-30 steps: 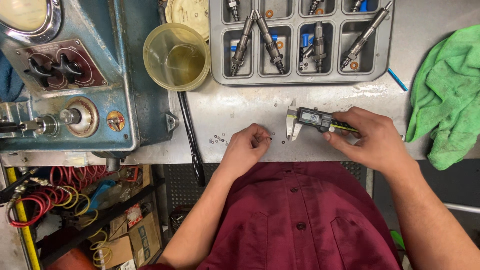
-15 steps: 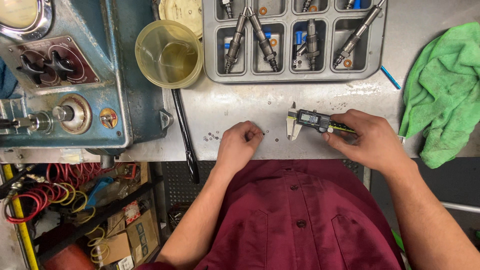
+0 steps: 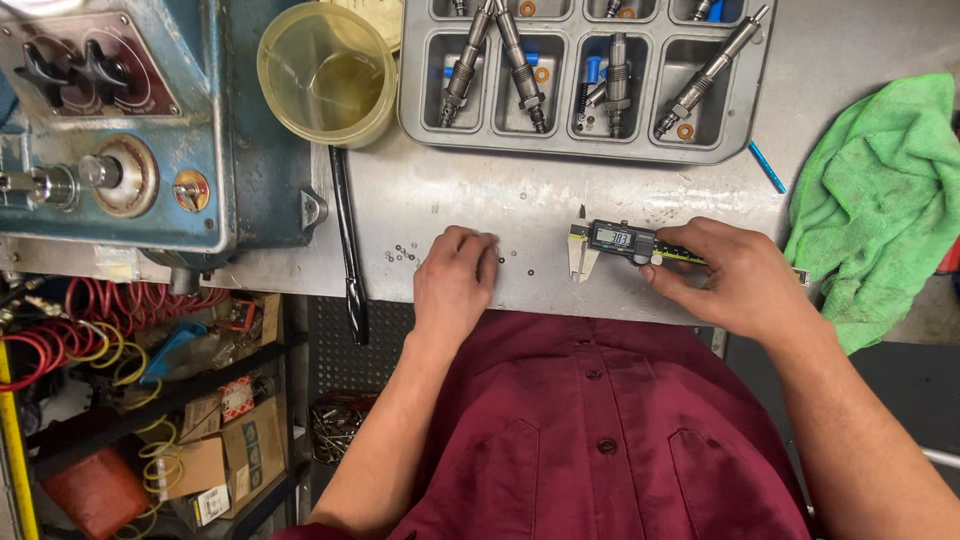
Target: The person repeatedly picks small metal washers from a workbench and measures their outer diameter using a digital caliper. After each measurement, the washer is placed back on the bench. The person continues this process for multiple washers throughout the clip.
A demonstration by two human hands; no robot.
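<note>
The right hand (image 3: pixel 735 275) grasps a steel digital caliper (image 3: pixel 622 243) flat on the grey metal bench (image 3: pixel 480 195), thumb on its slider. The left hand (image 3: pixel 455 280) is curled, fingertips pressing among tiny dark washers (image 3: pixel 405 253); whether it pinches 1 is hidden. Behind stand a grey compartment tray (image 3: pixel 560 145) of injectors, a yellowish plastic cup (image 3: pixel 325 72) and a green cloth (image 3: pixel 880 200).

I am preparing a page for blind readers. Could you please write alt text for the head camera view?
A person in a dark red shirt holds a digital caliper in the right hand, while the left hand rests among tiny washers on a metal bench. Behind are a grey compartment tray of injector parts, a yellowish plastic cup and a green cloth.
</note>
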